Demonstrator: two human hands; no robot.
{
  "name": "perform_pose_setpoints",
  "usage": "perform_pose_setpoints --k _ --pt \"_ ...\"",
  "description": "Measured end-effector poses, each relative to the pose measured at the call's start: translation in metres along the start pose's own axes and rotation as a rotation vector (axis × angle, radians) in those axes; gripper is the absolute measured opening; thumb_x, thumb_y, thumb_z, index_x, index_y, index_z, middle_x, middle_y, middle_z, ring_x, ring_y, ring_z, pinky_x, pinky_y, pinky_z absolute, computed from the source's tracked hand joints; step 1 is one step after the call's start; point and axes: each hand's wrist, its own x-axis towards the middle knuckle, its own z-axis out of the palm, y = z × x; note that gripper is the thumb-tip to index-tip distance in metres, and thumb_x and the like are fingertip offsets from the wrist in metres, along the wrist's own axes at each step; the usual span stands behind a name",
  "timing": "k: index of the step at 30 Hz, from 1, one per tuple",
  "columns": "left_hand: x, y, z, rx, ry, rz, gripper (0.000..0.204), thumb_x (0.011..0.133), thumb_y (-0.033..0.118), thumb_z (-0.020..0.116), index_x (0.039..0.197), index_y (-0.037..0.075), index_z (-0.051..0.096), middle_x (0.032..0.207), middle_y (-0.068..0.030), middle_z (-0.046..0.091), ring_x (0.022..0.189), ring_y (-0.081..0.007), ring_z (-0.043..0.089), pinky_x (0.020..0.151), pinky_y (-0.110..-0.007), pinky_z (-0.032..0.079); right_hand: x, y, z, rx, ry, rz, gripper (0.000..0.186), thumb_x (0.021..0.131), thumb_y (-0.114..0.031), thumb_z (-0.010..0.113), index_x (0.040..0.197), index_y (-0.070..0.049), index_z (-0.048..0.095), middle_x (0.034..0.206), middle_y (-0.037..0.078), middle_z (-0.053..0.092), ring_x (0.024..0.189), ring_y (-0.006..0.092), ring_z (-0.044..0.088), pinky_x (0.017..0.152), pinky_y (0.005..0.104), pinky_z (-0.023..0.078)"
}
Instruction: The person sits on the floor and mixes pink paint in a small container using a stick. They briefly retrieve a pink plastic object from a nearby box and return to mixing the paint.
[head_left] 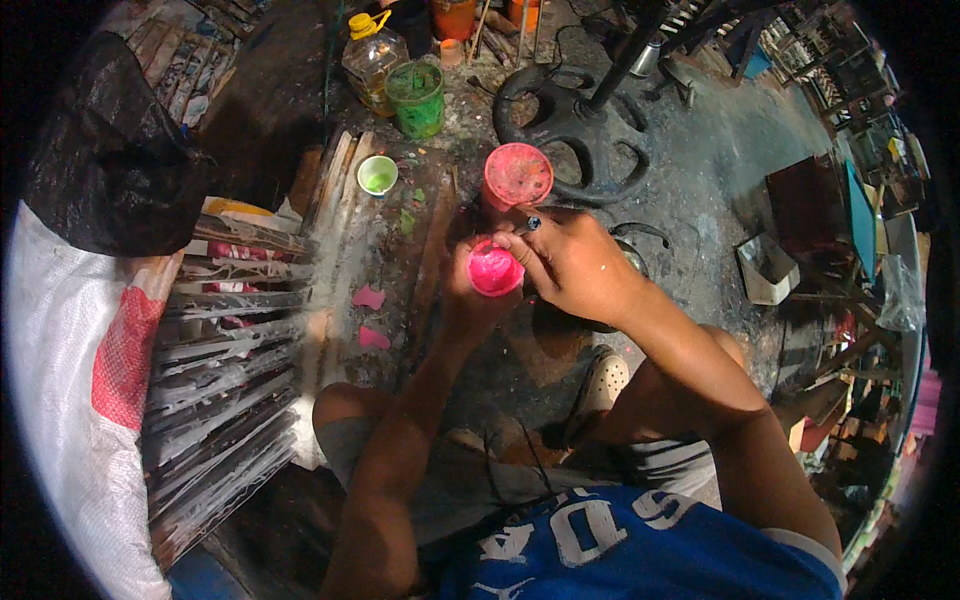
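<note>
On our far left, a black plastic bag (110, 150) lies over a white woven sack (75, 450), whose red patch faces us. Next comes a rack of wooden slats (225, 360) streaked with greyish-white residue. Beyond it we see a white cup (366, 188) with light green inside, two pink scraps (369, 298) on the ground, a clear jug (372, 70) with a yellow cap, and a paint-smeared green bucket (417, 108).

At the centre, our left hand (478, 314) is wrapped around a small cup (495, 270), bright pink inside, held up above our lap. Our right hand (580, 262) pinches a slim dark tool (533, 223) at the cup's far rim; we cannot tell what its working end is. Just beyond stands a red-pink container (519, 176).

Below, our blue shirt (640, 520) carries large white lettering, partly folded. Farther right are a beige perforated clog (606, 380), a black openwork base (575, 125) and, well apart, a whitish angular container (768, 272).
</note>
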Motion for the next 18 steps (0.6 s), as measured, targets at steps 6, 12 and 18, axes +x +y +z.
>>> perform_pose_setpoints --k 6,12,18 --pt "-0.003 0.002 -0.005 -0.033 -0.009 -0.008 0.058 0.079 0.010 0.090 0.129 0.002 0.063 0.117 -0.0148 0.070 0.108 -0.0318 0.071 0.093 -0.044 0.058 -0.006 0.002 -0.017 -0.124 -0.009 -0.050 0.027 0.105 -0.026 0.068 0.100 0.000 0.064 0.082 0.023 0.066 0.077 0.0463 0.068 0.070 0.0566 0.054" --pt "0.002 0.014 -0.012 -0.056 -0.018 -0.041 0.060 0.079 0.010 0.091 0.130 0.003 0.062 0.119 -0.0145 0.069 0.109 -0.0301 0.070 0.094 -0.044 0.058 -0.010 -0.006 -0.011 -0.051 -0.077 0.023 0.024 0.104 -0.024 0.070 0.100 -0.001 0.065 0.084 0.025 0.067 0.078 0.0467 0.069 0.070 0.0569 0.054" --pt "0.001 0.018 -0.010 -0.039 -0.064 -0.145 0.062 0.081 0.011 0.091 0.134 0.003 0.061 0.121 -0.0153 0.070 0.111 -0.0295 0.071 0.097 -0.043 0.058 -0.003 -0.005 -0.004 -0.023 -0.005 -0.035 0.024 0.104 -0.024 0.070 0.110 -0.001 0.069 0.088 0.024 0.070 0.080 0.0466 0.070 0.071 0.0548 0.057"
